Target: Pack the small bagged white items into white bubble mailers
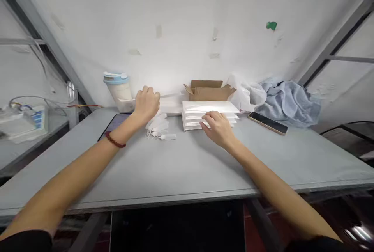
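Observation:
My left hand [147, 103] is raised over the back of the table, its fingers curled closed. A thin white edge shows on its left, but I cannot tell whether the hand holds it. Just below and to the right lies a pile of small white pieces with thin strings [157, 123], with a single white piece [168, 137] beside it. My right hand [217, 127] is at the front of a stack of flat white packets [201, 108]. Its fingers are apart, the fingertips at the stack's front edges; whether they press on it is unclear.
Behind the stack stands an open cardboard box [212, 93]. A cup with a blue lid [117, 86] and a dark phone-like screen [115, 121] are at the left. Rightward are a white plastic bag [248, 94], a bluish cloth [289, 100] and a phone [267, 123] on the grey table [175, 170].

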The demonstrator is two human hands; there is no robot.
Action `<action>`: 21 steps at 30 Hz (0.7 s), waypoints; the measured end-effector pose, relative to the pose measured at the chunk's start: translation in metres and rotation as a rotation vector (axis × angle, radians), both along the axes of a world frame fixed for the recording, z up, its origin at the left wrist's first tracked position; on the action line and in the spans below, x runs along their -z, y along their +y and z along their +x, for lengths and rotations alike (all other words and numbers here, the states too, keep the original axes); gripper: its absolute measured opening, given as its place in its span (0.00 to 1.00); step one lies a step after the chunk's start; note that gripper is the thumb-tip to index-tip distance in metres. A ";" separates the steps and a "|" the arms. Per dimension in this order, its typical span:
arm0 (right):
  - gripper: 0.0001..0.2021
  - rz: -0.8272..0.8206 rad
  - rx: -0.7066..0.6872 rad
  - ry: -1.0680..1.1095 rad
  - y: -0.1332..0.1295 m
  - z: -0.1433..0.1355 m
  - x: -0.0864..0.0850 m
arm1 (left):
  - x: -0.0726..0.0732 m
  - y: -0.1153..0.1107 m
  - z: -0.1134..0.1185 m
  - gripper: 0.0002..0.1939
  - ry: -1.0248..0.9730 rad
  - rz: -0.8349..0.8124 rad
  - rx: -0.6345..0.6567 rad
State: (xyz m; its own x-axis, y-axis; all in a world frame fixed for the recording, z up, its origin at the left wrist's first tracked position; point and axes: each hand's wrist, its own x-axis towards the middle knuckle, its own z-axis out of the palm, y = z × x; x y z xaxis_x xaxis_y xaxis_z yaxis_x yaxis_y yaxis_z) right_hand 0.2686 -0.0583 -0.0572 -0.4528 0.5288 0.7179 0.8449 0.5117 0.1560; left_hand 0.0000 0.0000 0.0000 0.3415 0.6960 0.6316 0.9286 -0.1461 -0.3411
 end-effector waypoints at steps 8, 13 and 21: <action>0.12 -0.195 -0.189 0.439 -0.015 -0.006 -0.013 | 0.027 -0.064 0.003 0.08 0.020 0.402 0.669; 0.14 -0.553 -0.254 0.869 -0.027 -0.004 -0.033 | 0.039 -0.102 0.029 0.11 0.090 0.369 0.960; 0.26 -0.992 -0.350 0.313 -0.033 0.006 -0.040 | 0.057 -0.133 0.058 0.06 0.221 0.055 1.108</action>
State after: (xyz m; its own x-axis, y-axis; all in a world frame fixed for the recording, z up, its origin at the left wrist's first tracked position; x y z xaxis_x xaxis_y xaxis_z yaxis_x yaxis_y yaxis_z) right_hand 0.2747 -0.0909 -0.0175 -0.5623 0.8125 0.1537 0.5591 0.5104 -0.6534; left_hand 0.0584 -0.1329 -0.0570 0.8611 -0.0867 0.5011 0.2151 -0.8307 -0.5135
